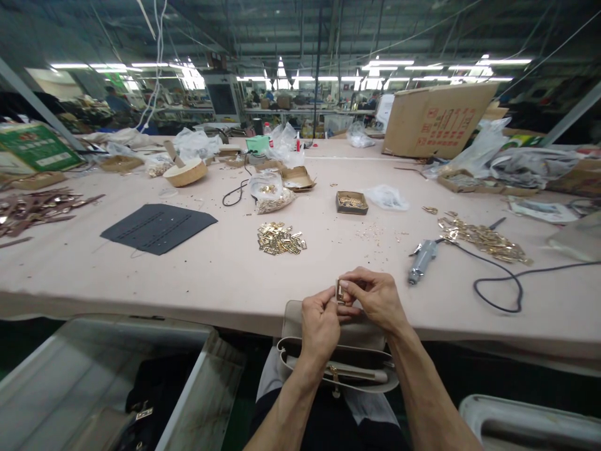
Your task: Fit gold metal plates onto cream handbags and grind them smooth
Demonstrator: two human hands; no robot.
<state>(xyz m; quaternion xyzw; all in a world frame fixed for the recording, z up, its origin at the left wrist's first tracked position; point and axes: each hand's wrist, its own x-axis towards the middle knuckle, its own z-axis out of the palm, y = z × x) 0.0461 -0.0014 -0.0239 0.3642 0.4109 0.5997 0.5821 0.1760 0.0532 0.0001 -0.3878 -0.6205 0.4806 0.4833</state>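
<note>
My left hand [320,326] and my right hand [375,295] meet at the table's front edge, fingers closed around a small gold rectangular clasp piece [340,292]. My right thumb and finger pinch it from one side; the left fingertips grip at its other side. What else the left fingers hold is partly hidden. Below them a beige handbag [364,337] rests on my lap, its flap lifted against the table edge. The bag's mouth is open, showing an inner zip with a gold pull [334,374].
Gold fittings [279,238] lie piled ahead, with more gold pieces [488,238] to the right. A grey power screwdriver [422,262] trails a black cord. A small box [352,202] and black panel [158,228] lie farther off. A white bin [188,382] stands left below.
</note>
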